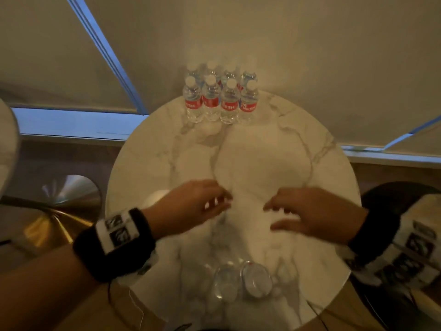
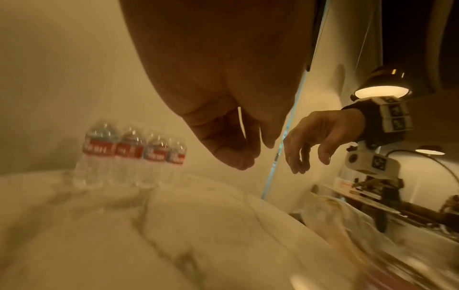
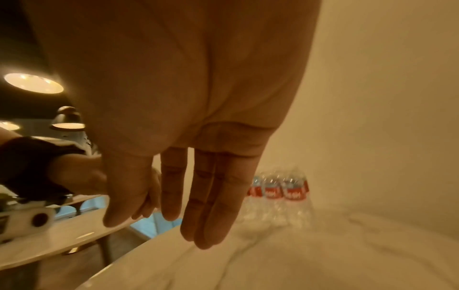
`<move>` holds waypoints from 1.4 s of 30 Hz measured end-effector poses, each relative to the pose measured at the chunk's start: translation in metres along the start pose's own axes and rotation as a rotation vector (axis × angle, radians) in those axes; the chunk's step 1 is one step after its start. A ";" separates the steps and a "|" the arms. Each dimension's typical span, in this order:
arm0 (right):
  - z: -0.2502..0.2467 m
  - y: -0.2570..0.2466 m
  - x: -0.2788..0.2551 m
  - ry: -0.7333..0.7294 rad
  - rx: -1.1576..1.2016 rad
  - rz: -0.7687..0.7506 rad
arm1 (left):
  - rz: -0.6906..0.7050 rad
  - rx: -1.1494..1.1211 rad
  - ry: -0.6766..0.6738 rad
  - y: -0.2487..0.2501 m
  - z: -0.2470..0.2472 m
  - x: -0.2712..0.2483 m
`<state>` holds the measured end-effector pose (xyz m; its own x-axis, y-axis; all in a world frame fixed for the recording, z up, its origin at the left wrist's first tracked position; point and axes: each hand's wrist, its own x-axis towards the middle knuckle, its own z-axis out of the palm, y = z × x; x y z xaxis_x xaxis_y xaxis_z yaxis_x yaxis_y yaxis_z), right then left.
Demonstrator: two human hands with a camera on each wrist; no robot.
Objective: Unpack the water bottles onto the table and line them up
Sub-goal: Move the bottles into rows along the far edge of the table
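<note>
Most of the unpacking looked done. Eight water bottles (image 1: 220,99) stood upright at the upper middle of the head view, packed in two rows of four at the far edge of the table (image 1: 329,168), the rows touching one another. Low in the same frame, near the bottom centre, two more bottles (image 1: 242,279) sat in what seemed to be crumpled clear wrap, seen from above and badly blurred; these probably remained to be carried over, and whether others hid beside them could not be told.

The left hand (image 1: 191,206) and the right hand (image 1: 310,211) hovered over the middle of the table, apart from each other and holding nothing. The left hand's fingers (image 2: 233,157) hung loosely curled; the right hand's fingers (image 3: 211,196) were straight and close together.

The bottles were small, clear, ribbed plastic with white caps and red label bands. The tabletop was round, smooth and glossy, white marble with grey veins. Dark straps with patterned white blocks circled both wrists.
</note>
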<state>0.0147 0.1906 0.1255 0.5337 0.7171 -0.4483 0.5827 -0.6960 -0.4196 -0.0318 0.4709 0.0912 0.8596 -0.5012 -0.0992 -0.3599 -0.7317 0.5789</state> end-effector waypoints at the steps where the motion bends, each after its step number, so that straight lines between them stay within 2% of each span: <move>1: 0.014 -0.008 -0.012 -0.056 0.035 -0.019 | -0.006 -0.024 -0.056 0.006 0.010 -0.018; 5: 0.062 -0.032 -0.038 -0.196 0.173 -0.088 | -0.046 -0.155 -0.243 0.023 0.044 -0.063; 9: 0.106 -0.044 -0.044 -0.157 0.102 -0.108 | -0.019 -0.254 -0.322 0.039 0.064 -0.080; 13: 0.118 -0.047 -0.040 -0.075 0.084 -0.076 | 0.038 -0.197 -0.347 0.043 0.082 -0.082; 19: 0.104 -0.033 -0.041 0.003 0.181 0.012 | 0.001 -0.170 -0.277 0.040 0.079 -0.056; 22: 0.085 -0.016 -0.032 0.065 0.163 0.102 | -0.021 -0.140 -0.207 0.032 0.072 -0.023; 26: 0.044 0.024 0.000 0.201 0.087 0.219 | -0.015 -0.086 -0.091 0.018 0.059 0.049; 31: -0.028 0.098 0.072 0.338 -0.028 0.383 | 0.012 -0.015 0.013 -0.005 0.036 0.161; 34: -0.074 0.142 0.121 0.391 -0.054 0.446 | -0.027 -0.002 0.029 -0.022 0.018 0.222; 38: -0.123 0.182 0.176 0.455 -0.025 0.465 | -0.057 0.015 0.046 -0.038 -0.002 0.275; 42: -0.152 0.197 0.218 0.466 -0.031 0.420 | -0.033 0.037 0.076 -0.052 -0.016 0.304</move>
<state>0.3391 0.2156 0.0655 0.9281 0.3281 -0.1760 0.2786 -0.9255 -0.2565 0.2536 0.3643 0.0440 0.8960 -0.4407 -0.0549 -0.3425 -0.7644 0.5463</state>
